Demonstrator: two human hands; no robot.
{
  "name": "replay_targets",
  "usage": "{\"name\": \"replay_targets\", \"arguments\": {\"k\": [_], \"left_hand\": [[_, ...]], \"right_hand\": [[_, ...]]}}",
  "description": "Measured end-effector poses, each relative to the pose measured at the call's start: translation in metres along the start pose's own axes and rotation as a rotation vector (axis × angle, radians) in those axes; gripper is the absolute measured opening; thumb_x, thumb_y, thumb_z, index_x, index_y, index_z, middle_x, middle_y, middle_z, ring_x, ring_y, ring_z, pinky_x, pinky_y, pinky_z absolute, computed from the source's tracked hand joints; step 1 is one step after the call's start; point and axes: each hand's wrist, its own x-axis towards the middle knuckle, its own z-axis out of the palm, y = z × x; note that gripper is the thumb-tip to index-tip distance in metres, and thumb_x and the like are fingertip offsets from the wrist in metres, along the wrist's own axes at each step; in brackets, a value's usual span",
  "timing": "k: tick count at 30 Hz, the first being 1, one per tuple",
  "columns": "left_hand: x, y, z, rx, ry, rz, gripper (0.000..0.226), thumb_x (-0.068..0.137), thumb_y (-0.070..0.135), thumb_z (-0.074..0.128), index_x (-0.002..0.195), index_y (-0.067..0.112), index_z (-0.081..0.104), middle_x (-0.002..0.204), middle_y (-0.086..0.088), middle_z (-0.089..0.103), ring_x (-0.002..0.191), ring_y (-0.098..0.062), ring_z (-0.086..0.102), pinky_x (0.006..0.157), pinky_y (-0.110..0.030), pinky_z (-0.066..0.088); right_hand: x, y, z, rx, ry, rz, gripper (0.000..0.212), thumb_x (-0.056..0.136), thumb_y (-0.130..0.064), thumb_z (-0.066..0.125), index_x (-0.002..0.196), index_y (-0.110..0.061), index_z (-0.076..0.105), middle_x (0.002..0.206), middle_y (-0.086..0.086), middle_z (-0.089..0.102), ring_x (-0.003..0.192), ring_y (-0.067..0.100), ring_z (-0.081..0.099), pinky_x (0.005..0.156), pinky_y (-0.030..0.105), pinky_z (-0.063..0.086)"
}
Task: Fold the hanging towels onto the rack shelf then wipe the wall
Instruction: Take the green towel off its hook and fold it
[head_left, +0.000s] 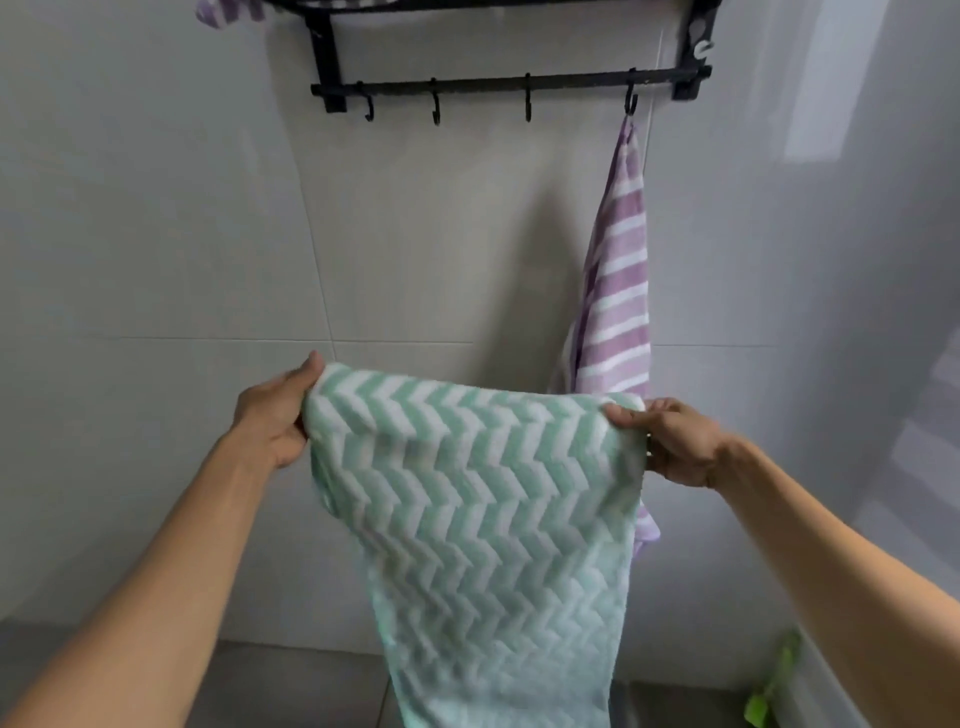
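The rack (511, 85) is holding 1 purple towel (618, 291); left hand (272, 415) and right hand (675, 441), apart, are pinching the green towel (467, 493).

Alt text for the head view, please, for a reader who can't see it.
Two hands, left hand and right hand, hold a green chevron towel by its top corners before a tiled wall. A purple striped towel hangs from a hook on the black rack.

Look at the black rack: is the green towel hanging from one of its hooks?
No. Both hands, left and right, hold the green towel below the rack; only the purple towel hangs from a hook.
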Motion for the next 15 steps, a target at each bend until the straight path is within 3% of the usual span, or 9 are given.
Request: {"name": "replay_targets", "arguments": {"k": [3, 5, 6, 7, 10, 13, 15], "left_hand": [[-0.006, 0.005, -0.003, -0.026, -0.263, -0.003, 0.039, 0.087, 0.045, 0.066, 0.108, 0.013, 0.074, 0.119, -0.007, 0.072, 0.107, -0.023, 0.069, 0.088, -0.041, 0.058], [-0.015, -0.025, -0.011, 0.143, -0.422, -0.12, 0.067, 0.069, 0.045, 0.086, 0.121, 0.006, 0.068, 0.129, -0.016, 0.067, 0.112, -0.03, 0.067, 0.09, -0.045, 0.059], [-0.017, -0.043, -0.014, 0.186, -0.431, -0.18, 0.078, 0.061, 0.042, 0.092, 0.122, 0.001, 0.066, 0.129, -0.019, 0.066, 0.108, -0.031, 0.069, 0.085, -0.044, 0.061], [-0.02, -0.057, -0.014, 0.196, -0.374, -0.205, 0.072, 0.064, 0.036, 0.092, 0.118, -0.002, 0.066, 0.126, -0.022, 0.067, 0.1, -0.03, 0.073, 0.077, -0.041, 0.062], [-0.016, -0.073, -0.006, 0.259, -0.131, -0.168, 0.025, 0.086, 0.022, 0.074, 0.099, 0.001, 0.071, 0.111, -0.022, 0.072, 0.07, -0.021, 0.074, 0.06, -0.03, 0.061], [0.001, -0.05, 0.01, 0.238, -0.075, -0.096, 0.037, 0.078, 0.025, 0.081, 0.102, -0.002, 0.07, 0.11, -0.023, 0.073, 0.072, -0.02, 0.075, 0.063, -0.031, 0.062], [0.006, -0.019, 0.026, 0.121, -0.153, -0.026, 0.057, 0.069, 0.03, 0.084, 0.112, -0.004, 0.068, 0.119, -0.023, 0.07, 0.086, -0.023, 0.075, 0.068, -0.036, 0.063]], "right_hand": [[0.005, -0.025, 0.005, 0.184, 0.028, -0.082, 0.064, 0.078, -0.034, 0.079, 0.127, 0.004, 0.065, 0.126, 0.023, 0.068, 0.11, 0.035, 0.068, 0.086, 0.043, 0.061], [0.007, -0.035, 0.006, 0.233, 0.046, -0.086, 0.058, 0.082, -0.03, 0.073, 0.129, 0.003, 0.064, 0.125, 0.023, 0.068, 0.106, 0.035, 0.07, 0.082, 0.044, 0.061], [0.007, -0.036, 0.007, 0.234, 0.061, -0.083, 0.058, 0.082, -0.029, 0.072, 0.129, 0.005, 0.063, 0.124, 0.024, 0.068, 0.101, 0.034, 0.071, 0.08, 0.044, 0.062], [0.006, -0.036, 0.006, 0.228, 0.073, -0.083, 0.059, 0.083, -0.028, 0.072, 0.129, 0.007, 0.062, 0.124, 0.025, 0.068, 0.097, 0.033, 0.073, 0.078, 0.044, 0.062], [0.002, -0.027, -0.002, 0.203, 0.127, -0.061, 0.057, 0.086, -0.027, 0.072, 0.126, 0.012, 0.061, 0.12, 0.027, 0.069, 0.089, 0.032, 0.074, 0.074, 0.043, 0.063], [0.0, -0.034, -0.008, 0.204, 0.138, -0.057, 0.058, 0.085, -0.029, 0.072, 0.128, 0.009, 0.061, 0.119, 0.024, 0.07, 0.093, 0.032, 0.074, 0.074, 0.041, 0.063], [-0.002, -0.058, -0.013, 0.257, 0.115, -0.109, 0.057, 0.086, -0.033, 0.069, 0.129, 0.004, 0.063, 0.124, 0.021, 0.07, 0.1, 0.029, 0.074, 0.077, 0.04, 0.062]]}}
